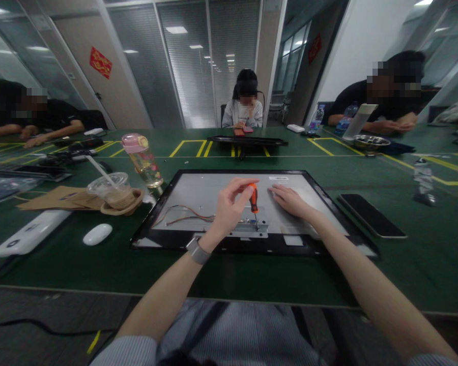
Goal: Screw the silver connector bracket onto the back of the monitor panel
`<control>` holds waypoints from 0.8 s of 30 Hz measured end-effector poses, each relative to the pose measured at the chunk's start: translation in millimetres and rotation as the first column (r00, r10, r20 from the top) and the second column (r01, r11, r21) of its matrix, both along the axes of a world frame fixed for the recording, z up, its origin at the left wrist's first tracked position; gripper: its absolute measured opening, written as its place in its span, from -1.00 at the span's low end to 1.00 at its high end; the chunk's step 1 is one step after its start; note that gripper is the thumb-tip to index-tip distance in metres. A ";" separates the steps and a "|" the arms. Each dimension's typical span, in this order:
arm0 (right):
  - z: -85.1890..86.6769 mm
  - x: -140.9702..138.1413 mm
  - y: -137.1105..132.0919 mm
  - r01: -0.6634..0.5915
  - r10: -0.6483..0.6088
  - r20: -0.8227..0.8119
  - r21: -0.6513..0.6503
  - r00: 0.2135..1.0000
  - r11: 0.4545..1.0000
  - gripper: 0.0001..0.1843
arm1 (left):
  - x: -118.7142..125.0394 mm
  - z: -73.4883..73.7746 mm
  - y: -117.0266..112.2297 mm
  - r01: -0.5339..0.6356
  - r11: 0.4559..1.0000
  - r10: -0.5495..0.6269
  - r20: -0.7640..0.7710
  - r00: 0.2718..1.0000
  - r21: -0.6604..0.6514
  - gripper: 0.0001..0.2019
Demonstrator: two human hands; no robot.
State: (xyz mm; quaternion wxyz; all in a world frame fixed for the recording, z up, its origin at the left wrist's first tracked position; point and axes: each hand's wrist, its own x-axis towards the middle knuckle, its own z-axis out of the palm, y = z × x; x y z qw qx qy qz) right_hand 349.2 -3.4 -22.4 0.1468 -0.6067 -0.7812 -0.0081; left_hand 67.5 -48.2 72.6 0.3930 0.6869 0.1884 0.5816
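Note:
A flat display panel [187, 190] with a black frame and a silvery back lies on the green table in front of me. My left hand [232, 201] grips an orange and black screwdriver [254, 198] by its handle, fingers curled round the top. The screwdriver stands nearly upright, its tip down at a metal bracket [261, 231] along the panel's near edge. Thin wires [187, 213] run left from the bracket. My right hand [290, 200] rests flat on the panel's back, right of the screwdriver, with its fingers stretched out and nothing held.
Left of the panel are a patterned bottle [143, 160], a plastic cup [116, 193] in a holder, a white case [97, 234] and a white power bank [30, 234]. A phone [372, 216] lies to the right. Across the table, several people sit near another dark panel [248, 141].

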 end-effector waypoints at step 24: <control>0.6 -0.4 -0.8 0.005 -0.005 -0.011 -0.006 1.000 1.000 -0.48 | 1.6 -1.2 0.1 0.038 0.998 -0.035 0.045 0.998 -0.054 -0.83</control>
